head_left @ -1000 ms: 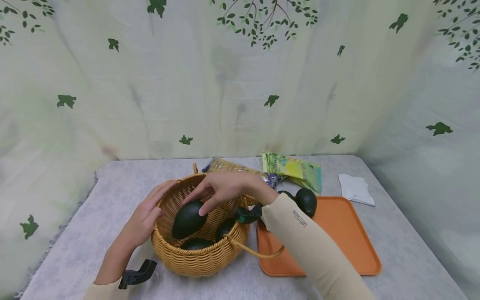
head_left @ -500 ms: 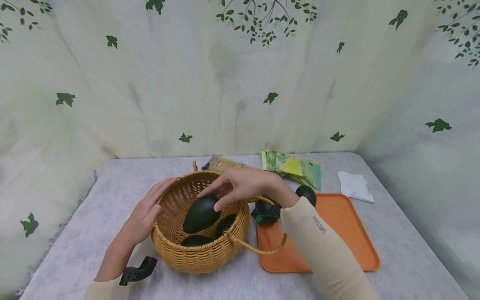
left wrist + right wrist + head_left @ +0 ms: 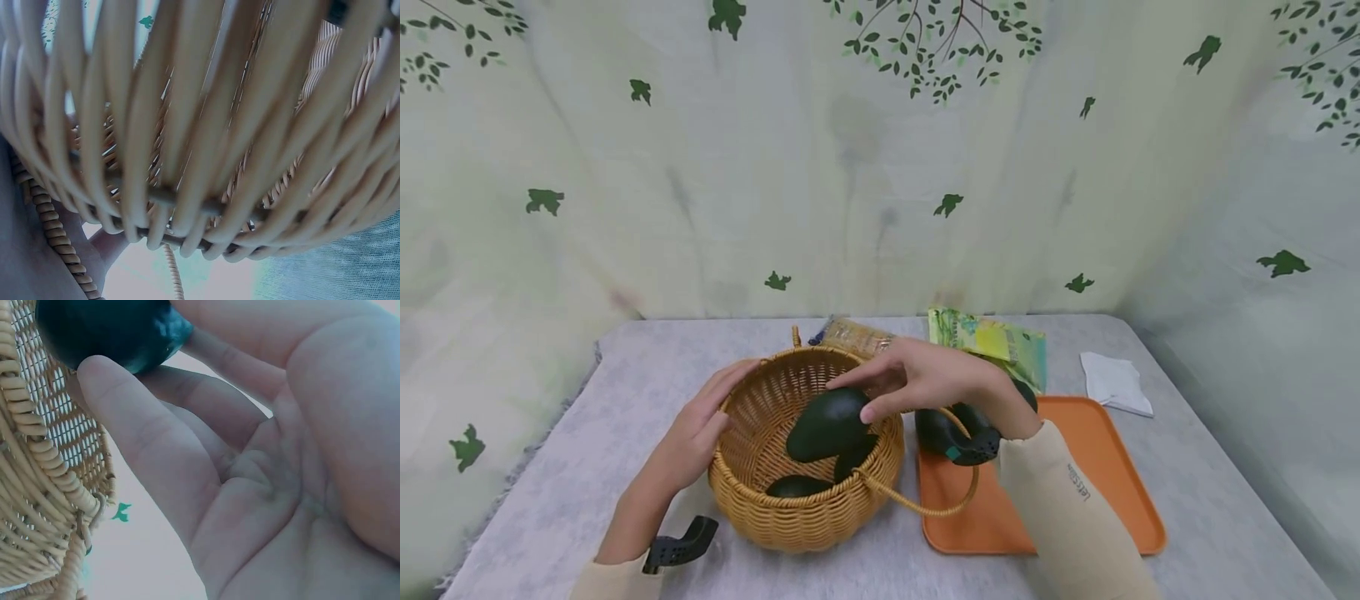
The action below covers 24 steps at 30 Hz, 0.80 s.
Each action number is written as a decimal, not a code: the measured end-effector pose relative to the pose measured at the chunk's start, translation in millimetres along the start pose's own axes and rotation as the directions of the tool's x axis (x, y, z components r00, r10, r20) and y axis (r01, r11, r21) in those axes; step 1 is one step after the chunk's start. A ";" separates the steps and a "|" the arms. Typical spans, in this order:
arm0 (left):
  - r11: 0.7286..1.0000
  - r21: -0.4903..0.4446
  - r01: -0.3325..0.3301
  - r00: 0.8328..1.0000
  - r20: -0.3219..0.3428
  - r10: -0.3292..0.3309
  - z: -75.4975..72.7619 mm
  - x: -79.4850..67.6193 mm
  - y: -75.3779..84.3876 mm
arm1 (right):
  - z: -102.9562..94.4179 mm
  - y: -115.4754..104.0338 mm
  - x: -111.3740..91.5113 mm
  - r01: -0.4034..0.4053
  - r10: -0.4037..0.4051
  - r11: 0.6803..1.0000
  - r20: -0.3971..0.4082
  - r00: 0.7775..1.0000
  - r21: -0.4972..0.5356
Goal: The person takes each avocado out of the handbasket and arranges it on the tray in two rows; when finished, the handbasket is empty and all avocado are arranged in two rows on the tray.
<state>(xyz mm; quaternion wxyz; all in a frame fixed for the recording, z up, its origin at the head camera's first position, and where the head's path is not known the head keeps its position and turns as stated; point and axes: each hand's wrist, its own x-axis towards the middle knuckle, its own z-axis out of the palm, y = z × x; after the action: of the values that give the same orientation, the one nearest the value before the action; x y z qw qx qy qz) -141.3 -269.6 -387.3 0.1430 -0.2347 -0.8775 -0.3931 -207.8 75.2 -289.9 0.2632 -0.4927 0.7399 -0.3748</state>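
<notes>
The left hand (image 3: 681,442) rests on the rim of the basket (image 3: 797,529), fingers laid fairly straight; should it lift away, a bump could tip the basket. Inside the mouth, the held avocado (image 3: 826,427) is over two lower avocados (image 3: 797,487); being smooth, it might slip from a light fingertip pinch and knock them. It looks dark green, glossy and egg-shaped. The right hand (image 3: 928,379) grips it between thumb and fingers, beside the handle (image 3: 940,512), which reaches over the tray (image 3: 1093,475).
</notes>
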 end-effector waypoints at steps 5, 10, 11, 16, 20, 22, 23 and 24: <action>1.000 0.003 -0.012 1.000 -0.009 0.012 -1.0 0.4 1.1 | 1.7 1.0 -15.1 -0.005 0.006 1.000 -0.037 0.999 0.028; 1.000 -0.001 0.002 1.000 -0.002 -0.002 0.8 -1.5 2.3 | 4.0 6.1 -31.0 -0.029 0.034 0.996 -0.062 0.998 0.086; 1.000 -0.001 0.004 1.000 -0.001 -0.004 1.3 -1.9 2.5 | 4.5 7.6 -34.1 -0.029 0.036 0.995 -0.073 0.997 0.097; 1.000 -0.007 -0.016 1.000 -0.013 0.016 1.4 -1.5 3.2 | 5.3 11.7 -51.5 -0.054 0.078 0.986 -0.152 0.985 0.155; 0.999 -0.014 -0.038 0.999 -0.019 0.038 0.5 0.0 2.9 | 3.9 13.5 -64.1 -0.058 0.091 0.983 -0.187 0.978 0.173; 0.999 -0.017 -0.033 0.999 -0.016 0.033 0.0 0.0 2.4 | 3.9 15.3 -69.5 -0.047 0.082 0.982 -0.190 0.978 0.183; 0.999 -0.018 -0.028 1.000 -0.013 0.028 -0.3 -0.2 2.4 | 4.4 16.4 -72.0 -0.041 0.077 0.982 -0.190 0.979 0.184; 1.000 -0.018 -0.024 1.000 -0.009 0.024 -0.6 -0.5 2.4 | 5.0 17.7 -74.4 -0.037 0.074 0.981 -0.191 0.979 0.188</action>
<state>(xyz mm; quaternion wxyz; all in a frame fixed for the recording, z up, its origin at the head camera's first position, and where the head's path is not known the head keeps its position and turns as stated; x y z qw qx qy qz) -139.6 -268.8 -385.7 0.1494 -0.2446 -0.8704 -0.4002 -185.4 146.7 -305.7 0.2433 -0.4059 0.7383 -0.4807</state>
